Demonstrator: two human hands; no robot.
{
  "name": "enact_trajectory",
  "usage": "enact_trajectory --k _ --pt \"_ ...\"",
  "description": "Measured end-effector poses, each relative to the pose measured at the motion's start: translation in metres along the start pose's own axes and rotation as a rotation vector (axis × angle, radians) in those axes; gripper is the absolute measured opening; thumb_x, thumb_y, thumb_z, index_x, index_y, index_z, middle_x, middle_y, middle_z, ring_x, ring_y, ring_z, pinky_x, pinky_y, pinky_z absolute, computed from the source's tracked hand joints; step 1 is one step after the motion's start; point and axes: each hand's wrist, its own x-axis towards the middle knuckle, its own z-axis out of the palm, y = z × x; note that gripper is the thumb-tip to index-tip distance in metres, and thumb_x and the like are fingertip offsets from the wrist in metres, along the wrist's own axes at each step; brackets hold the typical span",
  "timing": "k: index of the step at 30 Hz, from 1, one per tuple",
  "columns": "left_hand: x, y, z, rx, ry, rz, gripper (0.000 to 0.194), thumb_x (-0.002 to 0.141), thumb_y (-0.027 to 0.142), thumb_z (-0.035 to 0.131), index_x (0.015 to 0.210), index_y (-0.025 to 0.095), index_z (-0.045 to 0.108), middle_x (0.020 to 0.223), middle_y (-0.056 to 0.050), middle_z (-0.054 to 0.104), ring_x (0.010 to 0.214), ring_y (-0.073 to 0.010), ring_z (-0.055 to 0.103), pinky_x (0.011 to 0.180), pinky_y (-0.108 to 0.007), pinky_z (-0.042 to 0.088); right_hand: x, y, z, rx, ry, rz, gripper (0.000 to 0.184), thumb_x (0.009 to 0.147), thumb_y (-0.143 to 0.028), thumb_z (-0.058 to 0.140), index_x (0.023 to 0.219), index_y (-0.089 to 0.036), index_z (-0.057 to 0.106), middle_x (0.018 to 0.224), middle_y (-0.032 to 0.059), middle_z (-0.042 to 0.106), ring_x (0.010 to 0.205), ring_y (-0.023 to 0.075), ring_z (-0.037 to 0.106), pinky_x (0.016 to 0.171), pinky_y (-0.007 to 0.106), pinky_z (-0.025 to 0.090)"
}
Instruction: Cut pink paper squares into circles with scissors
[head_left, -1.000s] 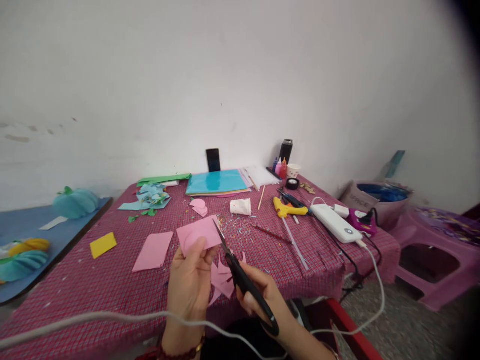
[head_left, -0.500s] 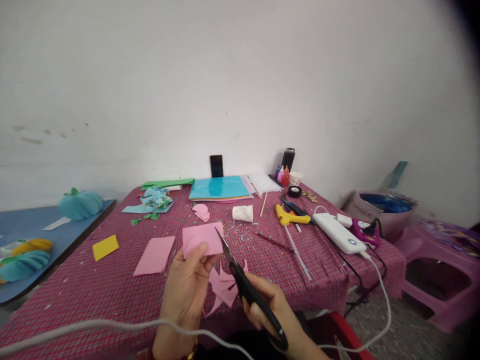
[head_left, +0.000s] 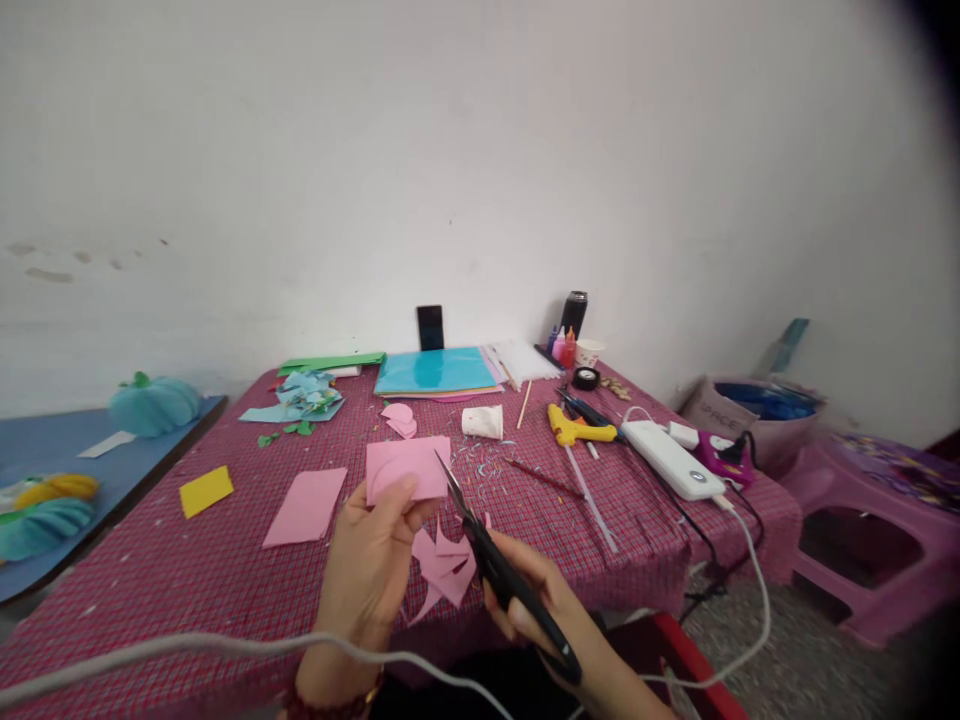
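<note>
My left hand (head_left: 373, 545) pinches a pink paper rectangle (head_left: 427, 462) over the table, with a faint curved line showing on it. In my right hand (head_left: 541, 592) are black-handled scissors (head_left: 504, 570). Their blades lie at the paper's right edge, and I cannot tell how far apart they are. Pink paper offcuts (head_left: 448, 572) are on the cloth below the hands. A stack of pink rectangles (head_left: 306, 508) is to the left, and pink half-round pieces (head_left: 400, 418) lie farther back. A white paper cup (head_left: 482, 422) rests on its side among small paper shreds.
On the right are a yellow glue gun (head_left: 577, 428), a white power bank (head_left: 670, 460) and a purple power strip (head_left: 724, 455). Blue sheets (head_left: 439, 371) and a phone (head_left: 430, 328) stand at the back. A white cable (head_left: 247, 645) crosses in front of my forearms.
The pink paper and scissors have moved slightly against the table, and the scissors' tip sits nearer the paper's right edge. The whole view has shifted a little.
</note>
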Motion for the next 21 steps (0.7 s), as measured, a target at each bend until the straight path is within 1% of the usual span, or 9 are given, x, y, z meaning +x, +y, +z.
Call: enact_trajectory --k 4,9,14,17,21 --pt "-0.001 -0.008 0.0 -0.022 0.023 -0.015 0.019 0.06 0.011 0.08 0.072 0.013 0.066 0.072 -0.002 0.071 0.068 -0.0144 0.066 0.066 -0.029 0.058 0.0 0.002 0.004 0.063 0.037 0.057 0.075 0.069 -0.059 0.072 0.132 -0.021 0.054 0.064 -0.0034 0.048 0.05 0.0071 0.035 0.046 0.021 0.026" --pt "-0.002 -0.018 0.0 -0.051 0.034 -0.031 0.017 0.059 0.01 0.079 0.071 0.013 0.067 0.072 -0.001 0.071 0.067 -0.0132 0.066 0.067 -0.027 0.057 0.0 0.007 0.008 0.111 0.061 0.049 0.076 0.071 -0.059 0.071 0.133 -0.019 0.052 0.063 -0.0037 0.047 0.05 0.0075 0.034 0.047 0.021 0.024" --pt "-0.006 -0.026 0.001 -0.096 0.076 -0.019 0.019 0.058 0.011 0.08 0.071 0.014 0.067 0.07 -0.001 0.071 0.068 -0.0138 0.067 0.067 -0.027 0.058 0.0 0.013 0.01 0.121 0.09 0.045 0.084 0.069 -0.064 0.07 0.136 -0.017 0.049 0.063 -0.0038 0.047 0.05 0.0081 0.034 0.048 0.022 0.024" --pt "-0.007 -0.03 0.003 -0.12 0.075 -0.027 0.019 0.058 0.009 0.079 0.072 0.014 0.067 0.073 -0.002 0.071 0.068 -0.0137 0.067 0.068 -0.027 0.058 -0.001 0.015 0.008 0.114 0.08 0.035 0.084 0.068 -0.066 0.069 0.134 -0.018 0.051 0.067 -0.0022 0.049 0.053 0.0089 0.036 0.049 0.022 0.026" --pt "-0.006 -0.033 0.004 -0.128 0.087 0.002 0.019 0.058 0.008 0.078 0.071 0.014 0.067 0.072 -0.001 0.071 0.071 -0.0141 0.067 0.069 -0.028 0.058 -0.002 0.015 0.006 0.086 0.09 0.032 0.082 0.069 -0.065 0.069 0.134 -0.019 0.051 0.066 -0.0021 0.049 0.054 0.0097 0.036 0.048 0.022 0.027"
